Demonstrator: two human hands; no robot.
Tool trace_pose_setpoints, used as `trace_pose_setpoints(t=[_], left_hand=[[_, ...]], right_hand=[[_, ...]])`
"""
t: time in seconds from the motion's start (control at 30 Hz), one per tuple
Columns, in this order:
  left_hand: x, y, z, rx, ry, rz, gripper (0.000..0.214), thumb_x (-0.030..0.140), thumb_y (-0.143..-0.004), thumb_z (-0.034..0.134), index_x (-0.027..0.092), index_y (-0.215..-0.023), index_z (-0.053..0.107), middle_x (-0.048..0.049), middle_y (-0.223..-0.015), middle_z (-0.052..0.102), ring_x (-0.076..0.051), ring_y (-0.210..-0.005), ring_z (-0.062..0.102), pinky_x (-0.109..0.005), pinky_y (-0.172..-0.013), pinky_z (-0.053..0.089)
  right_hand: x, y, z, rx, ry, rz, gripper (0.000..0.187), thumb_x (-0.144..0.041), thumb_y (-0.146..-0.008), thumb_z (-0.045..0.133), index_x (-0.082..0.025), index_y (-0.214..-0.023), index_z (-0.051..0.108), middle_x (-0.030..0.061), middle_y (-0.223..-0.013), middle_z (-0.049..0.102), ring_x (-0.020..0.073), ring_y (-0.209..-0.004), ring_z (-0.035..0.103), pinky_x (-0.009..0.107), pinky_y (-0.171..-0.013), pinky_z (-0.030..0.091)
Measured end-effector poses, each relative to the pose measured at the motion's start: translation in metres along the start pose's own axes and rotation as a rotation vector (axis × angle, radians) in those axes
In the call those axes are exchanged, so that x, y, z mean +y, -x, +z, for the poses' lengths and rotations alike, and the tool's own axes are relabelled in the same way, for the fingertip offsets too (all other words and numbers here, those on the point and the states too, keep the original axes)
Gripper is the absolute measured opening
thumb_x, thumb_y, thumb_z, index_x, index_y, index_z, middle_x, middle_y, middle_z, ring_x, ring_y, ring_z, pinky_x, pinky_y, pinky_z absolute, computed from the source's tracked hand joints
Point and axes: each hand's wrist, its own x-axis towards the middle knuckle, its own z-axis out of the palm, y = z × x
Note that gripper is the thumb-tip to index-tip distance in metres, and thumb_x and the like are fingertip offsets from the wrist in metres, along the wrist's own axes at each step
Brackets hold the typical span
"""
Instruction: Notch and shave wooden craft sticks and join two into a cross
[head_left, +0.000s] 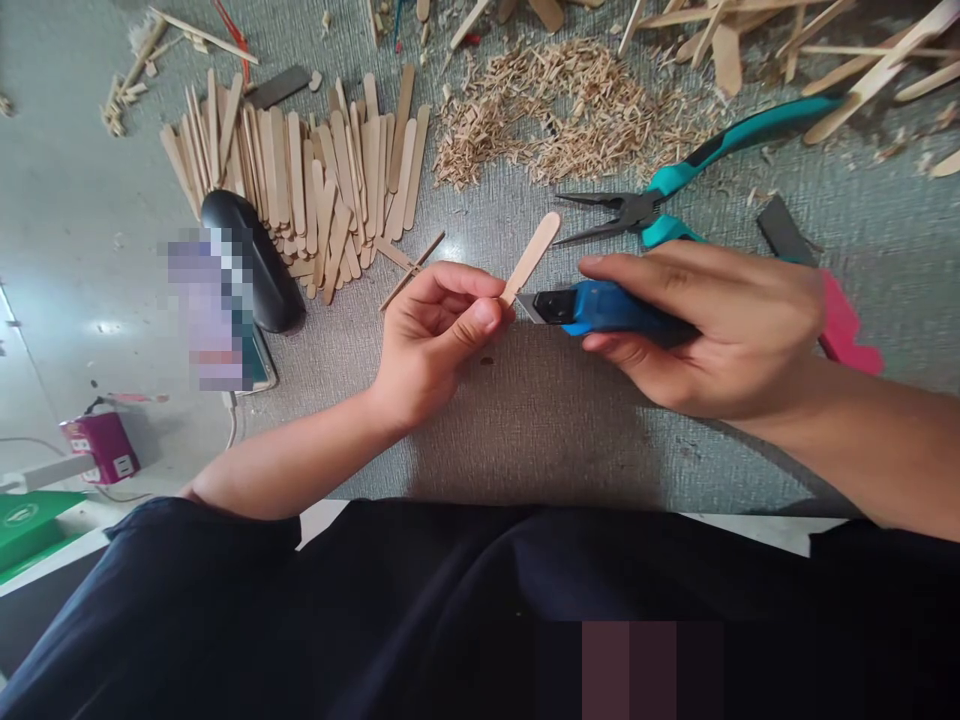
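Observation:
Between the thumb and fingers of my left hand (442, 335) is a wooden craft stick (535, 255), pinched near its lower end and slanting up to the right. My right hand (705, 320) wraps round a blue utility knife (611, 308). Its blade points left and meets, or nearly meets, the stick's edge just by my left fingertips; contact is hard to make out. Beyond my right hand lie needle-nose pliers (637, 212) with teal handles, jaws apart. Near my left hand, thin stick pieces lie crossed (411, 265) on the table.
A pile of craft sticks (300, 170) spreads at the upper left, beside a black rounded case (251, 260) and a phone (262, 365). Wood shavings (570, 110) lie behind the pliers. More sticks (724, 55) fill the upper right. Something pink (847, 325) sits past my right wrist.

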Motion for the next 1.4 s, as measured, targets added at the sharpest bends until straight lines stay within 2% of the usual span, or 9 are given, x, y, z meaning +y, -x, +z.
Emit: trace_pose_setpoints(t=[0.17,0.4,0.53,0.73,0.93,1.1,1.23,1.4], left_hand=[[-0.002,-0.002,-0.003,-0.005,-0.07,0.005,0.034,0.045,-0.092,0.103,0.022,-0.095,0.078,0.0053,-0.082,0.081,-0.004,-0.067,0.072,-0.017,-0.069,0.06],[-0.003,-0.003,-0.005,0.026,-0.123,-0.026,0.048,0.055,-0.083,0.107,0.024,-0.102,0.076,0.0059,-0.084,0.08,-0.007,-0.065,0.072,-0.021,-0.063,0.059],[-0.003,-0.004,-0.006,0.032,-0.131,-0.019,0.045,0.055,-0.084,0.107,0.025,-0.104,0.079,0.0054,-0.083,0.082,-0.008,-0.07,0.075,-0.022,-0.066,0.061],[-0.003,-0.004,-0.007,0.037,-0.126,-0.003,0.039,0.051,-0.085,0.107,0.025,-0.101,0.083,0.005,-0.082,0.083,-0.008,-0.072,0.077,-0.021,-0.068,0.062],[-0.003,-0.004,-0.006,0.017,-0.087,0.007,0.032,0.045,-0.087,0.107,0.025,-0.099,0.085,0.0054,-0.08,0.081,-0.006,-0.072,0.078,-0.018,-0.071,0.062],[-0.003,-0.005,-0.007,0.026,-0.109,0.027,0.037,0.047,-0.083,0.109,0.024,-0.096,0.084,0.0057,-0.077,0.077,-0.006,-0.068,0.075,-0.019,-0.068,0.061],[-0.006,-0.005,-0.01,-0.005,-0.121,0.057,0.038,0.046,-0.078,0.112,0.024,-0.093,0.085,0.0046,-0.08,0.078,-0.007,-0.064,0.071,-0.019,-0.059,0.058],[-0.009,-0.003,-0.014,-0.074,-0.104,0.07,0.032,0.04,-0.083,0.109,0.023,-0.094,0.084,0.003,-0.083,0.077,-0.006,-0.065,0.069,-0.017,-0.06,0.055]], right_hand=[[-0.003,-0.001,0.005,0.085,-0.015,0.028,0.041,-0.047,-0.108,0.083,-0.019,-0.139,0.085,0.0092,-0.103,0.087,0.0193,-0.076,0.078,0.03,-0.069,0.061],[-0.002,-0.003,0.005,0.054,-0.029,0.011,0.039,-0.046,-0.11,0.081,-0.018,-0.137,0.084,0.009,-0.107,0.088,0.0188,-0.08,0.079,0.029,-0.073,0.062],[-0.002,-0.003,0.004,0.038,-0.06,0.012,0.037,-0.046,-0.114,0.076,-0.02,-0.14,0.083,0.0074,-0.106,0.088,0.0187,-0.084,0.082,0.027,-0.075,0.063],[0.0,-0.003,0.001,-0.008,-0.037,0.007,0.043,-0.054,-0.121,0.062,-0.024,-0.146,0.08,0.004,-0.098,0.087,0.0162,-0.077,0.079,0.028,-0.068,0.06],[0.003,-0.008,-0.007,-0.09,-0.092,-0.024,0.039,-0.051,-0.12,0.064,-0.025,-0.145,0.08,0.0038,-0.099,0.088,0.0189,-0.086,0.085,0.028,-0.073,0.065],[0.002,-0.006,-0.007,-0.132,-0.123,0.005,0.039,-0.053,-0.123,0.056,-0.031,-0.147,0.078,0.003,-0.108,0.09,0.0208,-0.095,0.088,0.032,-0.076,0.067],[-0.002,-0.003,-0.007,-0.177,-0.098,0.072,0.045,-0.056,-0.125,0.048,-0.031,-0.148,0.077,0.0036,-0.109,0.09,0.0227,-0.093,0.088,0.036,-0.075,0.067],[-0.006,-0.002,-0.008,-0.223,-0.128,0.078,0.042,-0.052,-0.122,0.054,-0.032,-0.154,0.074,0.0035,-0.106,0.087,0.0236,-0.088,0.084,0.037,-0.075,0.064]])
